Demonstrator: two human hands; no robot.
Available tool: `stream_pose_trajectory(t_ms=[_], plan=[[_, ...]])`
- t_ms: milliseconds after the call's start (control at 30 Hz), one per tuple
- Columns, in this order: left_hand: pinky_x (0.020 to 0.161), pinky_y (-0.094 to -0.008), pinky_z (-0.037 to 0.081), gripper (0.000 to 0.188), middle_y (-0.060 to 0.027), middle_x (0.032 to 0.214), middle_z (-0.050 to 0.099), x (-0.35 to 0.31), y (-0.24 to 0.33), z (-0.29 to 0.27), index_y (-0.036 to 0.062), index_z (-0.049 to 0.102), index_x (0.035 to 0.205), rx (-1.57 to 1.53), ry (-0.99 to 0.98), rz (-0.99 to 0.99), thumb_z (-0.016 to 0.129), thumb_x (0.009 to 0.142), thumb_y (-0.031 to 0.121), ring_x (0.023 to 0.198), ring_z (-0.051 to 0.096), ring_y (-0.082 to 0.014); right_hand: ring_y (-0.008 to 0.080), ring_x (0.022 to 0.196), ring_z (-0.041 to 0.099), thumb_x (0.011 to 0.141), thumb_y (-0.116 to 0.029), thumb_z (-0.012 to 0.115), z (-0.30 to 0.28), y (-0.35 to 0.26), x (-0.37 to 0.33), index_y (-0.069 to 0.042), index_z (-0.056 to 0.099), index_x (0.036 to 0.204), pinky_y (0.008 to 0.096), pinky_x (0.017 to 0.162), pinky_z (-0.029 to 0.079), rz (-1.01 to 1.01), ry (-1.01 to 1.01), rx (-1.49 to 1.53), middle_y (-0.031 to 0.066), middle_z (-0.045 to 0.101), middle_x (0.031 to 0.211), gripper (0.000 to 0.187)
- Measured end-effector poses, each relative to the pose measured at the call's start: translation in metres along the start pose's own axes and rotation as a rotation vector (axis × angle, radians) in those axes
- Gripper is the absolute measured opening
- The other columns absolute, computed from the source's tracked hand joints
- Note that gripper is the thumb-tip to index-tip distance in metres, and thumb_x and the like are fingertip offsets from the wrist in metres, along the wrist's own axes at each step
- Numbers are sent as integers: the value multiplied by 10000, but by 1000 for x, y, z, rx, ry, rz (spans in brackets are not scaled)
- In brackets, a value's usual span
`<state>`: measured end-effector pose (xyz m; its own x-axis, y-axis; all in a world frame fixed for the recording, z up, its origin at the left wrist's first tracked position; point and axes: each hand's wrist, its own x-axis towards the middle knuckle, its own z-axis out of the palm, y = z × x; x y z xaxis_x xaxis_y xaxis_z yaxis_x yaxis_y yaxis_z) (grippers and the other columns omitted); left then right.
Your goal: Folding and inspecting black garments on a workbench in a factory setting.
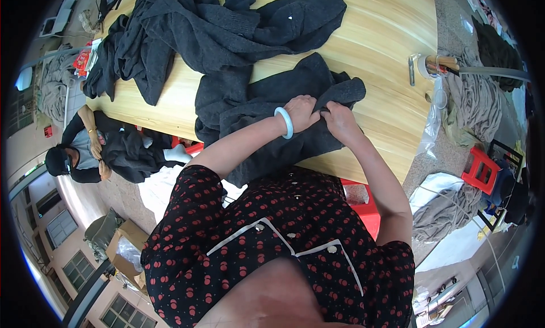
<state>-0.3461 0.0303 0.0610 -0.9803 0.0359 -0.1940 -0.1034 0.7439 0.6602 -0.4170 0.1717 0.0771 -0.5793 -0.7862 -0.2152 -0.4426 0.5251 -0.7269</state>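
A dark charcoal knit garment [238,103] lies bunched at the table's near edge, partly hanging over it toward my lap. My left hand [302,111], with a pale bangle at the wrist, is closed on a fold of it. Close beside it, my right hand [342,123] pinches the same cloth, thumb and fingers pressed together. A narrow tube-like part of the garment, perhaps a sleeve or cuff [347,93], sticks out just beyond the two hands. Whatever lies inside the fingers is hidden.
More dark knitwear [193,32] is heaped on the far side of the wooden table [392,61]. A tub of tools [434,65] sits at its right edge. Another person [85,140] sits at the left with dark cloth. Red stools [481,170] and grey cloth piles [448,211] stand around.
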Motion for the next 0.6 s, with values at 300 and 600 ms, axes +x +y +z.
stream_pose_trajectory(t_ms=[300,600], plan=[[754,-395,424,198,-206,783,544,-3,-6,2,-43,510,754,-37,65,58,525,680,139,802,528,-348,393,791,508,731,-17,503,-3,1,-1,45,495,808,426,711,407,-96,-27,-41,237,539,810,99],[705,-376,431,242,-217,784,572,0,-9,-23,-27,563,798,-494,-203,-13,556,720,202,790,544,-365,130,707,539,749,-73,573,-14,16,8,30,556,882,243,684,428,124,-177,364,90,596,772,169]])
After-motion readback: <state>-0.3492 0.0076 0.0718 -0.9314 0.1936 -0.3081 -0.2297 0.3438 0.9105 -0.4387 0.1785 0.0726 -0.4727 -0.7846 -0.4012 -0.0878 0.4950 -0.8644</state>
